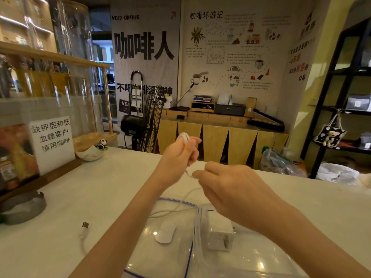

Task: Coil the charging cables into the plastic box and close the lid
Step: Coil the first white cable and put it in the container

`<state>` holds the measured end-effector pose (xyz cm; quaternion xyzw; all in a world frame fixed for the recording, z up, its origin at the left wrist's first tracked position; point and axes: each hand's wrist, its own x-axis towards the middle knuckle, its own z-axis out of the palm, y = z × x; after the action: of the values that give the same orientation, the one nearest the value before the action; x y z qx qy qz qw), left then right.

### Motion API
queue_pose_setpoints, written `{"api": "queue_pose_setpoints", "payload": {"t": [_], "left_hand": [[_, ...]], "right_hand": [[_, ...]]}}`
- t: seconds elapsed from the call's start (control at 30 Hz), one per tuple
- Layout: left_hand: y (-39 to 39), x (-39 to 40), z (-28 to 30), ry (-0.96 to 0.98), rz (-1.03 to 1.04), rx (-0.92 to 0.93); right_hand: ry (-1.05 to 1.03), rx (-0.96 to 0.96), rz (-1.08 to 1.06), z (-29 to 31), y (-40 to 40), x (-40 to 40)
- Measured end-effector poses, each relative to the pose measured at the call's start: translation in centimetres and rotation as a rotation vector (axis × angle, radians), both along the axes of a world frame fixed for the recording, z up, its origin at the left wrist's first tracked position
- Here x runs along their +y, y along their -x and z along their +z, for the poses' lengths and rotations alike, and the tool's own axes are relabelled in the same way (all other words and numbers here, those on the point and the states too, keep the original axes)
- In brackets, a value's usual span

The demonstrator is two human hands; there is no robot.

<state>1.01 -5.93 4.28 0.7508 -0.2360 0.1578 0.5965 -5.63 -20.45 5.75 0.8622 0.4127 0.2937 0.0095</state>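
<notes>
At the far left of the desk (60,227) stands a printed sign (52,144) on a wooden stand, with a dark ashtray (22,209) in front of it; both sit well apart from the work area and play no part in the task. Nearer the person, a second white cable (83,235) lies loose on the desk with its plug end pointing away, apparently set aside until the first one is wound. Next comes the left hand (178,155), raised above the desk with its fingers curled round a small white coil (183,137) that shows above the knuckles; held up like this, the coil has room for further loops without dragging on the surface. From that hand the white charging cable (180,203) runs to the right hand (226,185), which pinches the cable just beside the left and appears to feed the next turn. The slack hangs down below both hands and trails onto the clear plastic box (251,259) and its blue-edged lid (160,247), which lie side by side directly beneath, so a finished coil can be dropped straight in. The lid is off, and a white oval item (165,233) rests on or under it; which cannot be told. A white charger block (219,230) sits in the box. Judged from this layout, winding is under way, with placing and lid closing not yet done.
</notes>
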Motion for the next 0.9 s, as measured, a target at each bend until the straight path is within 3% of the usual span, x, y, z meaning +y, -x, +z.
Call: {"api": "queue_pose_setpoints", "payload": {"t": [0.1, 0.2, 0.3, 0.43, 0.53, 0.67, 0.77, 0.9], "left_hand": [[0.5, -0.8, -0.3, -0.157, -0.074, 0.04], [1.5, -1.1, 0.4, -0.109, -0.236, 0.171], [2.4, -1.0, 1.3, 0.066, -0.517, 0.347], [3.3, -1.1, 2.1, 0.389, -1.129, 0.49], [3.6, -0.8, 2.7, 0.693, -1.366, 0.538], [3.3, 0.3, 3.2, 0.986, -1.231, 0.514], [2.5, 1.1, 3.1, 1.102, -1.063, 0.507], [1.1, 1.9, 2.6, 1.208, -1.044, 0.438]], "right_hand": [[-0.047, -0.002, 0.081, 1.4, -0.7, -1.1], [-0.128, -0.03, 0.064, 2.8, -1.4, -2.5], [-0.363, -0.002, 0.125, 3.9, -2.4, -4.1], [-0.707, 0.214, 0.25, 3.7, -3.0, -4.6], [-0.858, 0.402, 0.276, 2.7, -3.4, -4.2], [-0.835, 0.632, 0.2, 0.6, -4.2, -3.5], [-0.712, 0.739, 0.138, -1.2, -4.5, -2.4], [-0.599, 0.806, 0.133, -3.1, -4.5, -1.1]]}}
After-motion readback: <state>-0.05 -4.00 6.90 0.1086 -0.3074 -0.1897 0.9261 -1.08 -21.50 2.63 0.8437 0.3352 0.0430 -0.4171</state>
